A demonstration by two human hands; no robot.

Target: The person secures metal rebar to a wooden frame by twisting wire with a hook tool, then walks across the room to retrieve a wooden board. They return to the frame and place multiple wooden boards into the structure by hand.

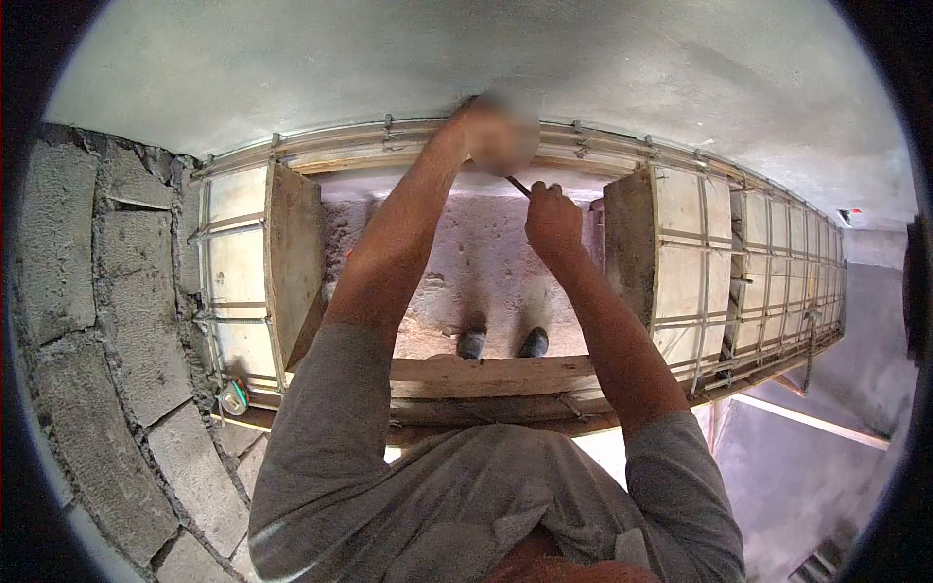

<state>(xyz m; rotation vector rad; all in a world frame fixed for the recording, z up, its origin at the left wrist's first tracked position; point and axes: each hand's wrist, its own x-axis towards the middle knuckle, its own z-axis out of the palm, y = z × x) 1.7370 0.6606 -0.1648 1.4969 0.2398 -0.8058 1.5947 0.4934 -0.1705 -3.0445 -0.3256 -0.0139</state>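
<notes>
My left hand [486, 131] reaches up to the far edge of the rebar frame, against the grey wall; a blurred patch covers its fingers, so what it touches is hidden. Lower and to the right, my right hand [554, 222] is closed around a thin dark rod-like tool [519, 186], whose far end points up-left toward my left hand. Both hands are over the far side of an opening between two upright wooden boards, the left board [294, 257] and the right board [630, 243]. Steel bars [389, 133] tied with wire run along the far edge.
A wooden beam [491, 377] crosses in front of my body. Rebar grids over pale panels [692, 277] stretch right, with a hammer-like tool [812, 335] hanging there. A tape measure [233, 396] sits at the left, beside a block wall [136, 291]. Two dark shoe tips [471, 344] show below.
</notes>
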